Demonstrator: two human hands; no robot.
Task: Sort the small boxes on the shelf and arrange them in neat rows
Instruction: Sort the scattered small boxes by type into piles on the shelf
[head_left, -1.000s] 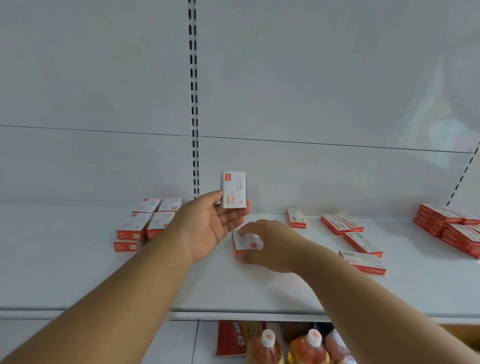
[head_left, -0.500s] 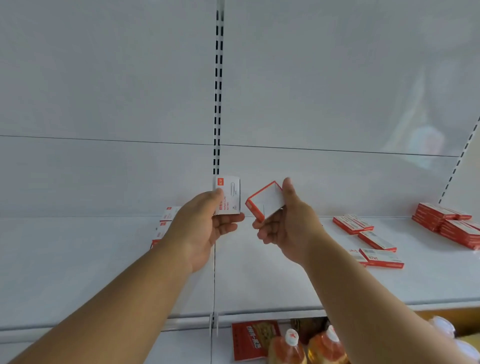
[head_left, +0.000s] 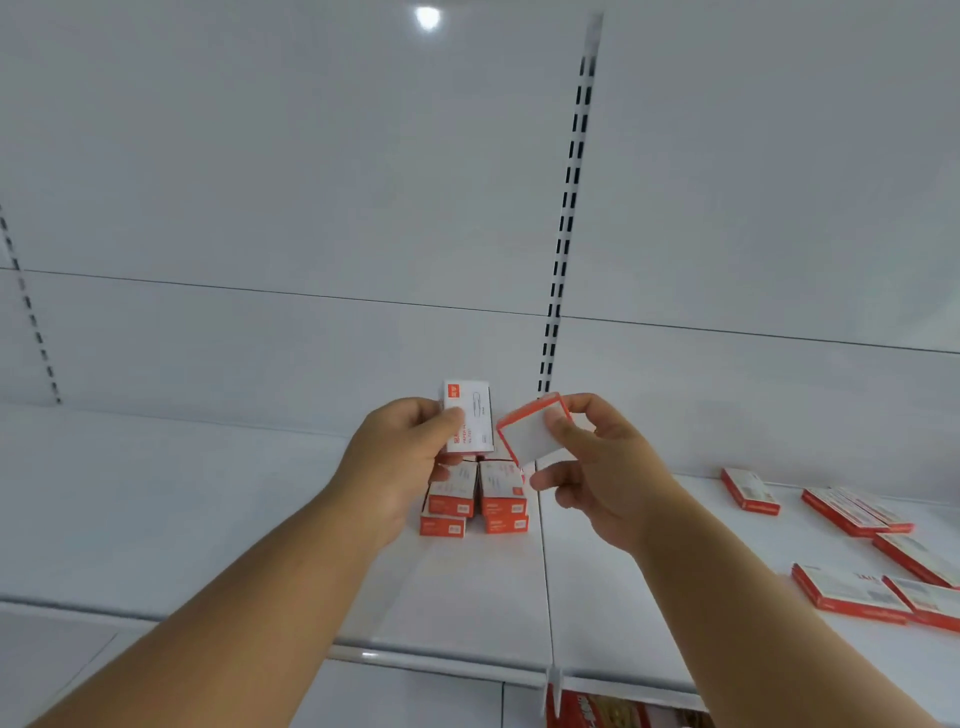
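- Two boxes are up in my hands at frame centre, above the shelf (head_left: 208, 519).
- My left hand (head_left: 400, 462) pinches a white box (head_left: 470, 422) upright, thumb across its printed face, the other fingers behind it.
- My right hand (head_left: 602, 467) grips a tilted box (head_left: 532, 428), orange rim showing round a blank white face, thumb on that face, fingers curled behind and below.
- Those boxes sit just beside each other; I cannot tell whether their edges touch.
- Below them, centre frame, a stack (head_left: 475, 499) of orange-and-white boxes stands in two columns on the shelf, partly hidden by my left fingers.
- At right of frame, loose boxes (head_left: 852, 592) lie flat and scattered on the shelf, one single box (head_left: 749, 489) nearer the back wall.
- A slotted upright (head_left: 566, 218) runs down the back wall from upper right to behind my right hand.
- At the bottom edge, a red pack (head_left: 592, 712) shows under the shelf.
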